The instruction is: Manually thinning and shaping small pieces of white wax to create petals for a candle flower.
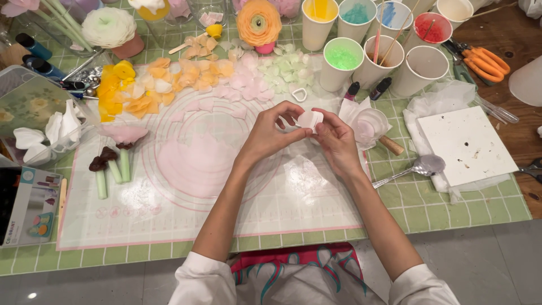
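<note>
Both my hands, left hand (270, 134) and right hand (337, 140), pinch a white petal (310, 119); squeezing too hard could tear it, or my right hand could nudge the cups (420, 70) at two o'clock.

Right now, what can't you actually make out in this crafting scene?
- Head view: the pale petal piece is partly covered by the fingers of the left hand and right hand.
- The orange scissors' blades are hidden behind the paper cups.
- The white container is cut off by the right edge.
- The box is cut off by the left edge.
</note>
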